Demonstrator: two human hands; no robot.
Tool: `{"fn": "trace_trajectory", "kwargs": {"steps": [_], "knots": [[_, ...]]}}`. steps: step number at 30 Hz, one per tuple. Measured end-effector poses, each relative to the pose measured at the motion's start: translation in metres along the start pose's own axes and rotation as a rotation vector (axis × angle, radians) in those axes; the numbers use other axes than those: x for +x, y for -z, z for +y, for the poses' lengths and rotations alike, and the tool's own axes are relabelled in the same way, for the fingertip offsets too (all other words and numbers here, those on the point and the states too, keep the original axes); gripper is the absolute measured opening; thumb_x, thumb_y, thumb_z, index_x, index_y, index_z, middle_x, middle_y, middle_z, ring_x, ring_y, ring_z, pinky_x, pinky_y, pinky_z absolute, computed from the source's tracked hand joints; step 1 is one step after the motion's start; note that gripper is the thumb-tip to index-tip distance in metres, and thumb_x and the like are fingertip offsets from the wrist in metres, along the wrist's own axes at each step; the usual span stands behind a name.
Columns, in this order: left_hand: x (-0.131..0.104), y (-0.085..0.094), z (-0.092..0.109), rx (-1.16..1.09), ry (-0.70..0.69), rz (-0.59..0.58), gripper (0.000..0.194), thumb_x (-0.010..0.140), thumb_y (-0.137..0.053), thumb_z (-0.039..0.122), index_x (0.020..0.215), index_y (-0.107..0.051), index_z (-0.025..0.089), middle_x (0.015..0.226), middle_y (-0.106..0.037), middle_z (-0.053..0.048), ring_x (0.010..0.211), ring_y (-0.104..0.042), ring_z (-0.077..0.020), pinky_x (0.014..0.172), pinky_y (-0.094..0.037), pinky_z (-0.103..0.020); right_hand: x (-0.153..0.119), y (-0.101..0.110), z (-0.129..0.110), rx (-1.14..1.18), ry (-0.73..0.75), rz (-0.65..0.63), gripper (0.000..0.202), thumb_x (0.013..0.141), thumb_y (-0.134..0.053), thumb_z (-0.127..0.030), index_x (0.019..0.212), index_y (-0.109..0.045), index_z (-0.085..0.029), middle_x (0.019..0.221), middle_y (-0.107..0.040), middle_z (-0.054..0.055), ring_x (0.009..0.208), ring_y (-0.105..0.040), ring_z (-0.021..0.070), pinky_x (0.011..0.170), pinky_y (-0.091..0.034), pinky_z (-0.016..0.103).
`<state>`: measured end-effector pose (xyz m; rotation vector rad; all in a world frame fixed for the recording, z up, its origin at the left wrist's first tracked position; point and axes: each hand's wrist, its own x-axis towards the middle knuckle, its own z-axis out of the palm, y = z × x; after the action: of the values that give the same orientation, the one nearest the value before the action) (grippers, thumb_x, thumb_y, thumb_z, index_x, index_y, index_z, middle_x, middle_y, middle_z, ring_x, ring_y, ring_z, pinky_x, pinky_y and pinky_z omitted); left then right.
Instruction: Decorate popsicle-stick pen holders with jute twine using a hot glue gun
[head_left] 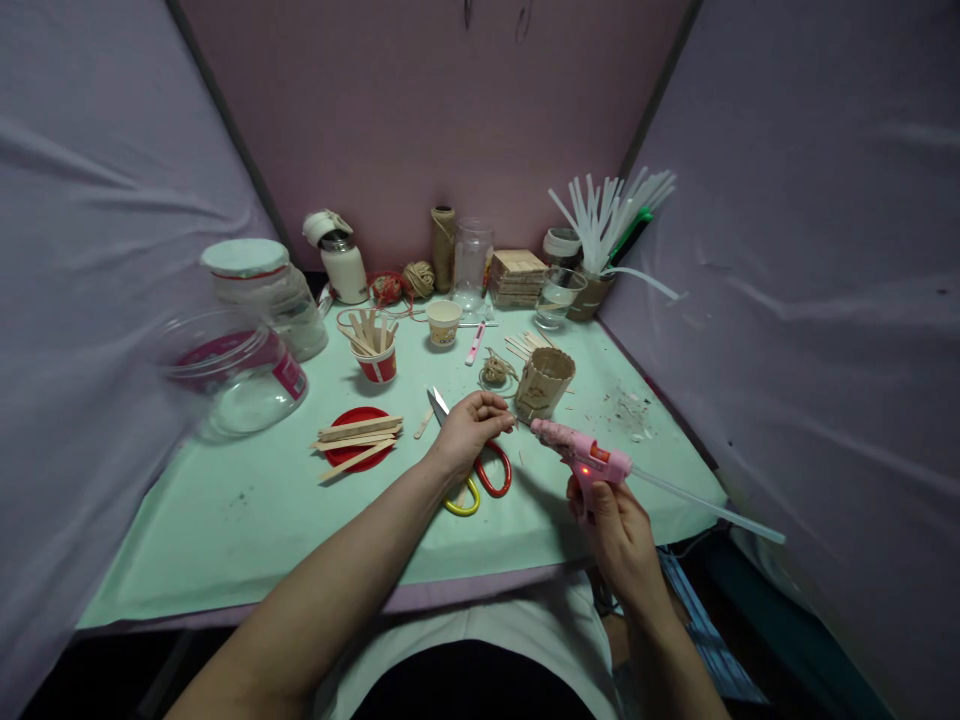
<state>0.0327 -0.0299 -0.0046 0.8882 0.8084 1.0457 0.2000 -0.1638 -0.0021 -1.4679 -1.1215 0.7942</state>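
My right hand (619,525) grips a pink glue gun (581,452) by its handle, a small light glowing on its side. From its back sticks a long clear glue stick (709,503). My left hand (474,428) is closed in a pinch just left of the nozzle; whatever sits between the fingertips is too small to make out. Below that hand lie scissors (495,470) with red and yellow handles, partly covered by it. Right behind the fingertips stands a brown cup-shaped holder (546,383) with a scalloped rim, near a small ball of twine (495,370).
Left of my arm is a red plate (352,464) with craft sticks (358,432). Behind it stands a red paper cup (377,364) of sticks. Jars (255,375) fill the left side. Wood squares (517,277) and a pot of glue sticks (600,225) line the back.
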Motion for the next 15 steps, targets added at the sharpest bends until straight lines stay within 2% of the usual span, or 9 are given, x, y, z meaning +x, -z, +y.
{"fn": "trace_trajectory", "kwargs": {"steps": [15], "knots": [[-0.0004,-0.0022,0.0028,-0.011,0.014,0.006,0.043,0.051,-0.092,0.028,0.080,-0.063,0.016,0.066,-0.067,0.001,0.065,-0.062,-0.0118,0.068,-0.044,-0.027,-0.0004,-0.0002,0.0069,0.027,-0.033,0.010,0.061,0.084,-0.052,-0.079,0.073,-0.060,-0.019,0.061,-0.054,0.001,0.053,-0.048,0.0140,0.048,-0.041,0.027]]}}
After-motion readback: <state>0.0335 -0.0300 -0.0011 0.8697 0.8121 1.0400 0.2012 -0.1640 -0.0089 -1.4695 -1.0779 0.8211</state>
